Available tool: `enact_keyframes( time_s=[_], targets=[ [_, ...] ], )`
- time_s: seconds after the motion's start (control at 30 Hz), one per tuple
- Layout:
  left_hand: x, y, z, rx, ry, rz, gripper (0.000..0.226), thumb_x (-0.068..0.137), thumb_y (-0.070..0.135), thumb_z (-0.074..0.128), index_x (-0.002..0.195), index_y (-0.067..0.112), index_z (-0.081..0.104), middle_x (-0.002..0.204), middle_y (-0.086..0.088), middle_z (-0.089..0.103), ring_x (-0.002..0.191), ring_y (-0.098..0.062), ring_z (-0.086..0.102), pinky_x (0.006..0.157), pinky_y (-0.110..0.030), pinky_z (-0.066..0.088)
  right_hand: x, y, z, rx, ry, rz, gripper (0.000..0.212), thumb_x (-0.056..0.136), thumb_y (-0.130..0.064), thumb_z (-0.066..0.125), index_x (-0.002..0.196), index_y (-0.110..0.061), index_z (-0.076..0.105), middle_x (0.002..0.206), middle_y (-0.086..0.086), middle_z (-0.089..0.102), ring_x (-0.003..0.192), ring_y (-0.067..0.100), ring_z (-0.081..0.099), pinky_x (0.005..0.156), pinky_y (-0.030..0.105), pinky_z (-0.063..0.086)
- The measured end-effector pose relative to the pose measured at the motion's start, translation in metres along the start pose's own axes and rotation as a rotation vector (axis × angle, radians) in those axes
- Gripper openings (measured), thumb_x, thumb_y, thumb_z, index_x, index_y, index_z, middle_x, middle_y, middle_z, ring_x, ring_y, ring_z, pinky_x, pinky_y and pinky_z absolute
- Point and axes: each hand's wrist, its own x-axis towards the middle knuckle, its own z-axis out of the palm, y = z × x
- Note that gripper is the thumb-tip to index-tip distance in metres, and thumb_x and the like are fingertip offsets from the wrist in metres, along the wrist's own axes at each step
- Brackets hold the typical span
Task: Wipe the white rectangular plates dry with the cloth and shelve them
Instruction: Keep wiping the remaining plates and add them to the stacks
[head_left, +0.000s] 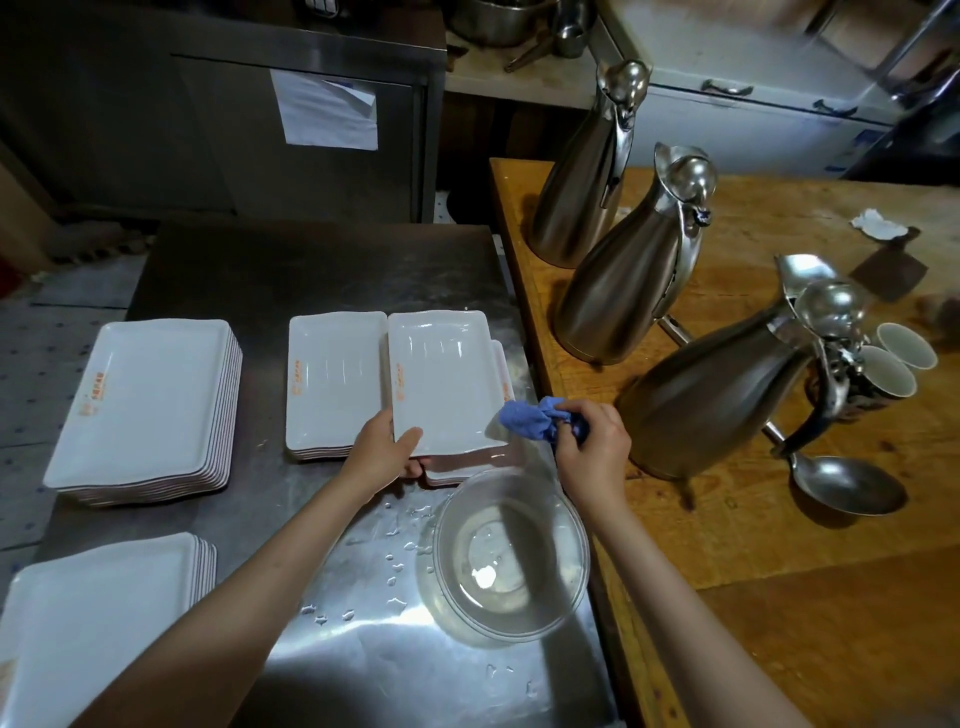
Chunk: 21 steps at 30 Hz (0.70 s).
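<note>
A steel worktop (311, 270) fills the left and centre of the frame, wet with droplets toward the lower centre, and a wooden worktop (753, 519) adjoins it on the right. Three steel jugs (618, 291) stand in a diagonal row on the wood, from upper centre toward the right edge. Stacks of white rectangular plates sit on the steel: a tall stack (150, 405) at centre left, another stack (98, 623) at lower left, and a low stack (332, 384) at centre. Just right of that, one plate (441, 379) is lifted off a further stack (467, 470) beneath it, its near edge grasped by the left hand (384, 449), thumb on top and fingers under. A clear bowl (511, 551) rests on the steel below the plates, at lower centre. A metal ladle (847, 483) lies on the wood at the right, near two cups (893, 364). The right hand (592, 441) is clenched around a bunched blue cloth (530, 418), which sits at the lifted plate's near right corner. A crumpled white paper (878, 226) lies at upper right.
</note>
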Motion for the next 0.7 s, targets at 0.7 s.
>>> enact_keyframes(
  time_s=[0.7],
  targets=[
    [-0.06, -0.015, 0.013, 0.126, -0.151, 0.108, 0.036, 0.097, 0.013, 0.04, 0.133, 0.019, 0.035, 0.07, -0.013, 0.064, 0.045, -0.018, 0.054, 0.048, -0.031, 0.047, 0.01, -0.01, -0.018, 0.003, 0.037, 0.013, 0.021, 0.084, 0.001, 0.06, 0.098, -0.013, 0.067, 0.095, 0.001, 0.056, 0.084, 0.011, 0.053, 0.072, 0.016, 0.042]
  ],
)
